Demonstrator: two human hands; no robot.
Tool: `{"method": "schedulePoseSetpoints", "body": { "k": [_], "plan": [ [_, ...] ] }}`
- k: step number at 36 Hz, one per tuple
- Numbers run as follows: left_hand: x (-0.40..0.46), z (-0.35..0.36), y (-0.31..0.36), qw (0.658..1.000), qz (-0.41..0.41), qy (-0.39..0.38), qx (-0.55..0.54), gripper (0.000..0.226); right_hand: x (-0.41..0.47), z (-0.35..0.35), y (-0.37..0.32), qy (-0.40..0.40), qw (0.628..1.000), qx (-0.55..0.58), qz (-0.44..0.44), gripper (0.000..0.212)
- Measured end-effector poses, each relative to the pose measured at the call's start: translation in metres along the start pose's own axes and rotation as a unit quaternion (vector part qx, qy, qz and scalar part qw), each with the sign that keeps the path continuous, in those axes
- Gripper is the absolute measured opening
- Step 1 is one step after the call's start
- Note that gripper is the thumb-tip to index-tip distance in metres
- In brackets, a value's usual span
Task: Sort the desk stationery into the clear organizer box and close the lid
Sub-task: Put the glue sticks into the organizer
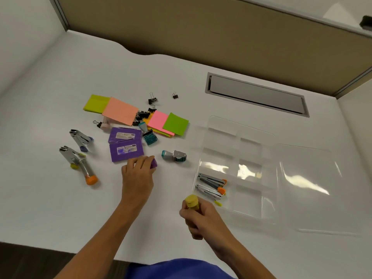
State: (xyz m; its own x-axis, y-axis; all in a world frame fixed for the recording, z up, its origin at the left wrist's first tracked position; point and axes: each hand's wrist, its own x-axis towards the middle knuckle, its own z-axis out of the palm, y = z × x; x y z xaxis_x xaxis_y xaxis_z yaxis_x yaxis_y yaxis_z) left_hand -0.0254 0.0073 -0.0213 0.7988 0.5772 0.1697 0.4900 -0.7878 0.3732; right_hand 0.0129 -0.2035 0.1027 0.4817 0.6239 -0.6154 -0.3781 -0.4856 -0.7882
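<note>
Nearest the camera, the right hand [199,216] is closed in a fist around a yellow-capped stapler [192,201], held above the white desk [50,208] just left of the clear organizer box [237,170]. A little farther out, the left hand [138,174] curls down over a purple-capped item [153,163] lying on the desk, fingers wrapped on it. The box lies open, its clear lid [314,188] flat to the right; two staplers with orange ends [211,186] lie in its near-left compartment, the other compartments look bare. Left of the hands, two more staplers [80,154] lie apart from the box, one ending in an orange cap. Beyond the left hand sit two purple staple boxes [125,144], a teal stamp-like piece [150,137] and a teal and metal tool [174,156]. Farther back, green, salmon and pink sticky notes [120,110] spread around a heap of black binder clips [144,115], with two clips [153,98] standing alone behind, near a grey cable hatch [257,94]
</note>
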Motion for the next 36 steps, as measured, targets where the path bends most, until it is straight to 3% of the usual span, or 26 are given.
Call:
{"method": "schedulePoseSetpoints", "body": {
  "k": [5,9,17,22,26,31,36],
  "plan": [
    [-0.008,-0.011,0.017,0.993,-0.034,0.023,-0.106,0.042,-0.004,0.001,0.003,0.004,1.0,-0.017,0.001,0.03],
    [-0.013,-0.033,0.046,0.969,-0.04,0.025,-0.243,0.04,-0.004,-0.001,0.003,0.034,0.999,-0.033,-0.012,0.033],
    [-0.014,-0.048,0.109,0.912,0.014,-0.053,-0.407,0.04,0.002,-0.015,0.0,0.135,0.987,0.084,-0.033,0.033],
    [-0.002,-0.035,0.144,0.897,0.093,-0.118,-0.415,0.024,0.002,-0.03,0.003,0.214,0.968,0.12,-0.052,0.037],
    [0.007,-0.015,0.166,0.907,0.125,-0.155,-0.372,0.031,0.0,-0.05,0.009,0.284,0.952,0.095,-0.058,0.038],
    [0.007,0.003,0.193,0.892,0.173,-0.225,-0.351,0.033,-0.004,-0.085,0.021,0.376,0.926,0.016,-0.012,0.035],
    [-0.002,0.01,0.208,0.889,0.19,-0.29,-0.299,0.045,-0.012,-0.12,0.028,0.422,0.905,-0.05,-0.003,0.03]
  ]
}}
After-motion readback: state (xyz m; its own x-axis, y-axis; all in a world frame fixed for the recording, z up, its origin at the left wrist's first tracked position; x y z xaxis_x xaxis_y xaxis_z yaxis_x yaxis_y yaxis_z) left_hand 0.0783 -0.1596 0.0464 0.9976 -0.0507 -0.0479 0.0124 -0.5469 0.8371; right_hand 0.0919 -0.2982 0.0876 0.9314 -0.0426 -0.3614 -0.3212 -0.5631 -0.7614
